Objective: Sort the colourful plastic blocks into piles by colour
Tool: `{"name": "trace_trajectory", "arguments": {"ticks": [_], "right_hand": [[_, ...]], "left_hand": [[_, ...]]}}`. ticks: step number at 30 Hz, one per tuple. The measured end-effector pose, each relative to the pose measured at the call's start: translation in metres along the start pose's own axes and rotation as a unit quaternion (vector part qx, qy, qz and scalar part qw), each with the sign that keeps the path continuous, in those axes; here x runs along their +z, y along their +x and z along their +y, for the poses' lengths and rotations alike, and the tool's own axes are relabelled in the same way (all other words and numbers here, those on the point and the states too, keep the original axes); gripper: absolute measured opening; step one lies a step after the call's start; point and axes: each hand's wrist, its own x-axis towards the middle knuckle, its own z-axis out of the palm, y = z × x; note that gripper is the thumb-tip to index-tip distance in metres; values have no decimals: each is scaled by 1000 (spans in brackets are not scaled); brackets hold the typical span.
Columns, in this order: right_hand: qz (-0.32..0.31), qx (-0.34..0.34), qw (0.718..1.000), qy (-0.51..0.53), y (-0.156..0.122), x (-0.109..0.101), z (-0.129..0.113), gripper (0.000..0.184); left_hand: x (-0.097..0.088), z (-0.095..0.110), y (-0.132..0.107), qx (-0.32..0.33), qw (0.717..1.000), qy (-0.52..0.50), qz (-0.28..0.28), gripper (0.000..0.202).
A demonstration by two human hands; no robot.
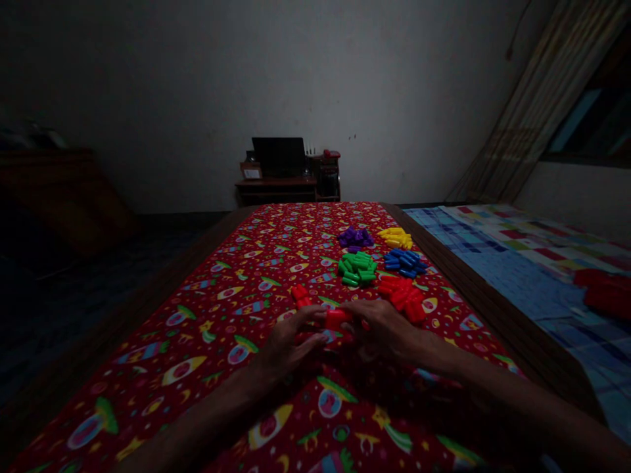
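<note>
Head view: red block [337,320], lower centre, was pinched by the fingers of left hand [288,340] and right hand [382,325], likely to steady both ends; purple pile [355,237], yellow pile [396,237], green pile [357,268], blue pile [404,262], red pile [404,297], centre right, lay grouped, seemingly by colour.

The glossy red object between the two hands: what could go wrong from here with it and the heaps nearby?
1. If dropped, the glossy red object might be hard to spot on the red patterned cloth in this dim light.
2. The right hand appears near the heap of glossy red pieces, so it might brush and scatter them.
3. The heaps of green and purple pieces lie close together, so a bump could mix them.
</note>
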Motion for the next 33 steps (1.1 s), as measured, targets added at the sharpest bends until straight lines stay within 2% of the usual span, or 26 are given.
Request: {"name": "trace_trajectory", "arguments": {"ticks": [2, 4, 7, 11, 15, 18, 21, 24, 28, 31, 33], "right_hand": [[45, 56, 997, -25, -4, -22, 14, 23], [84, 135, 986, -47, -11, -46, 31, 34], [112, 224, 966, -68, -25, -71, 57, 46], [81, 271, 954, -102, -43, -72, 82, 52], [96, 285, 939, -167, -52, -63, 93, 42], [152, 266, 932, -194, -48, -65, 89, 34], [176, 212, 950, -145, -35, -65, 66, 28], [122, 111, 984, -65, -18, -49, 27, 24], [18, -54, 996, -62, -1, -8, -14, 37], [-23, -84, 991, -100, 6, 9, -19, 28], [3, -60, 989, -132, 5, 2, -10, 20]], "left_hand": [[-6, -7, 3, 10, 999, 43, 3, 39], [-13, -18, 6, 28, 994, 108, -5, 44], [-19, -34, 12, 62, 980, 179, -61, 40], [-20, -46, 15, 83, 972, 202, -86, 30], [-23, -42, 14, 81, 971, 211, -79, 26], [-25, -36, 14, 48, 978, 190, -65, 27], [-21, -30, 16, -22, 995, 96, -23, 34], [-11, -21, 17, -106, 992, -71, 8, 48], [3, -3, 12, -155, 962, -224, -21, 59], [6, 7, 7, -144, 959, -237, -57, 56], [1, 7, 6, -126, 973, -186, -57, 48]]}}
